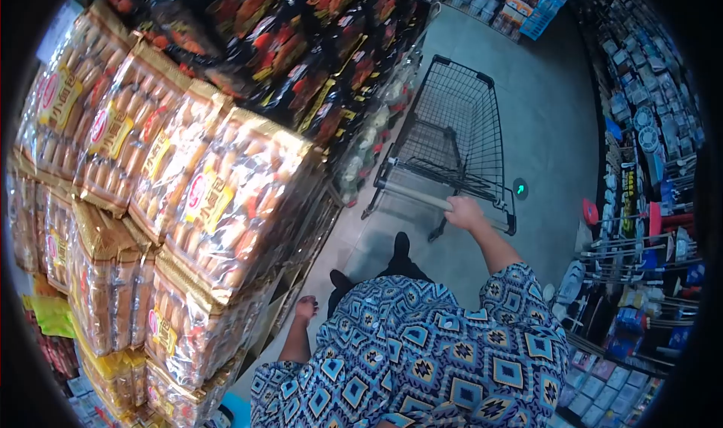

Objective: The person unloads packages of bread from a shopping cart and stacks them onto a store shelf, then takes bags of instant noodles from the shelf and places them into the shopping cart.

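Observation:
My right hand is wrapped around the pale handle bar of a shopping cart, toward the bar's right end. The cart's dark wire basket stretches ahead of me, and I see no goods in it. My left hand hangs low at my side with its fingers loosely bent and a little apart, holding nothing. Closest to that hand is a tall stack of clear, gold-edged packs of small bread rolls, which it does not appear to touch.
Black bags with red and yellow print hang or lie beyond the bread. Along the right side run shelves with many small packaged goods and long-handled tools. A green arrow marker shows on the grey floor. A blue basket stands far ahead.

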Available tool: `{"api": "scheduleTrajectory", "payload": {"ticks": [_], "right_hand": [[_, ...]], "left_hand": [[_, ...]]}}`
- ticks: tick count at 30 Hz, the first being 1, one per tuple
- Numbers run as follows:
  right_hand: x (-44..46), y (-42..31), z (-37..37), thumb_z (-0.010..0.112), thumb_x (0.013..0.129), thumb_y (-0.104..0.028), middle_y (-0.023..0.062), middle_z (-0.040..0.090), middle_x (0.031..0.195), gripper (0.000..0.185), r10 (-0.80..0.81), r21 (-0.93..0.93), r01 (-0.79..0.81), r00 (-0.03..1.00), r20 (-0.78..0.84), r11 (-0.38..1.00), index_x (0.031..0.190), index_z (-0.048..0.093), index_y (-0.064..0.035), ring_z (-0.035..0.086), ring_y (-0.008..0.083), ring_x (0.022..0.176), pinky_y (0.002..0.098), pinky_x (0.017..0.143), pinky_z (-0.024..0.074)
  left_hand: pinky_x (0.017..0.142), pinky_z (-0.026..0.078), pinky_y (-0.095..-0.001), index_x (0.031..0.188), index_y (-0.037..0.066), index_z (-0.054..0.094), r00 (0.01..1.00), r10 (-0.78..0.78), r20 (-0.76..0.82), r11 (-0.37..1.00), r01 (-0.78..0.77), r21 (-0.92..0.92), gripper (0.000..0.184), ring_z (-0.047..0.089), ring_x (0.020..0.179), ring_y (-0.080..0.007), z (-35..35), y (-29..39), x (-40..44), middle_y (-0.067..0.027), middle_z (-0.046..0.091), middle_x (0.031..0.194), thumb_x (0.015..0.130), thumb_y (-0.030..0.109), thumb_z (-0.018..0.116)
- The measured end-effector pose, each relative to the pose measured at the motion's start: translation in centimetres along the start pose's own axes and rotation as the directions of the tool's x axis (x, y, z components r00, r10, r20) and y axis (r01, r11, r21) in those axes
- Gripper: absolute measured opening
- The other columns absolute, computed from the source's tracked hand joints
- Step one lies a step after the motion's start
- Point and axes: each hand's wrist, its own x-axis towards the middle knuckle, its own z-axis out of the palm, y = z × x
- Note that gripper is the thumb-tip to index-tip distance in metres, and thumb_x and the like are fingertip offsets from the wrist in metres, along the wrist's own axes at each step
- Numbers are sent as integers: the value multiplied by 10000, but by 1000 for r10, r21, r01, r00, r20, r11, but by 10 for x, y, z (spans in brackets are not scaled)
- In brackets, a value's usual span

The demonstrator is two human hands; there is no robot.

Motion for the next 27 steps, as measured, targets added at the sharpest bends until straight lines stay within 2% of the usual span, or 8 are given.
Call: {"api": "scheduleTrajectory", "payload": {"ticks": [2,6,8,10,12,17,24,27], "right_hand": [[12,17,-7,597,769,-301,162,670,1011,344,8,-9,-8,1000,0,1000,1039,658,-96,627,344,967,450,855,497],[30,29,-18,598,763,-299,149,672,1040,403,0,-2,0,1000,11,1000,1102,660,-90,631,323,990,442,872,498],[48,46,-18,611,767,-304,156,669,1033,346,-44,39,46,997,-61,998,1051,662,-113,628,346,974,449,865,497],[62,54,-25,609,771,-292,156,669,1034,334,-56,40,58,997,-56,998,1045,664,-111,628,345,977,448,865,498],[68,51,-24,607,776,-281,155,668,1034,321,-65,58,66,998,-13,996,1040,667,-109,627,345,980,448,865,500],[92,46,-37,606,764,-249,181,678,990,309,-68,86,65,997,36,994,1020,662,-84,642,357,955,469,845,509],[101,29,-37,617,763,-257,185,670,1019,313,-88,96,89,996,-10,991,1017,659,-79,637,358,969,468,850,510],[99,21,-33,605,754,-235,177,661,1020,278,-73,100,77,997,-40,992,975,654,-75,624,365,963,472,849,500]], "left_hand": [[540,479,-298,1090,99,607,1000,4,-3,1000,-4,-8,250,633,675,-168,31,18,1,-65,659,875,906,257,546],[528,471,-288,1056,105,595,1000,-4,-5,991,4,-134,207,623,675,-159,84,45,-11,-54,649,856,912,240,533],[532,471,-284,1056,105,608,997,80,7,987,-78,-142,204,592,655,-141,116,68,-15,-35,628,826,901,220,540],[551,472,-282,1054,101,624,996,90,4,991,-89,-101,210,561,639,-130,136,86,-13,-16,608,811,895,208,539],[567,470,-280,1048,94,636,981,195,-3,978,-195,-80,220,552,646,-128,140,85,-9,-18,607,818,898,222,538],[611,479,-332,1116,104,595,993,116,-15,992,-117,-52,265,624,762,-169,143,107,-28,-45,634,900,917,264,522],[586,472,-327,1067,110,606,998,-53,-37,998,53,14,221,601,656,-171,124,102,-11,-44,633,859,902,240,537],[584,471,-330,1069,110,608,997,-66,-32,997,67,33,230,601,672,-173,115,116,2,-43,632,854,897,249,543]]}}
